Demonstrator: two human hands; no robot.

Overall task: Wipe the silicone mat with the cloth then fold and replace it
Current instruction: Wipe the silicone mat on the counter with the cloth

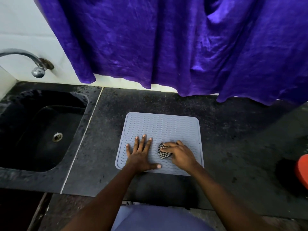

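A grey silicone mat (164, 127) with a wavy ridged surface lies flat on the dark stone counter (233, 130). My left hand (141, 154) rests palm down on the mat's near left part, fingers spread, holding nothing. My right hand (180, 153) presses a small bunched black-and-white checked cloth (163, 153) onto the mat's near middle. Most of the cloth is hidden under the fingers.
A black sink (41, 130) with a metal drain is set into the counter at the left, with a chrome tap (35, 64) above it. A purple curtain (183, 47) hangs down to the counter's back edge. A red object (302, 169) sits at the right edge.
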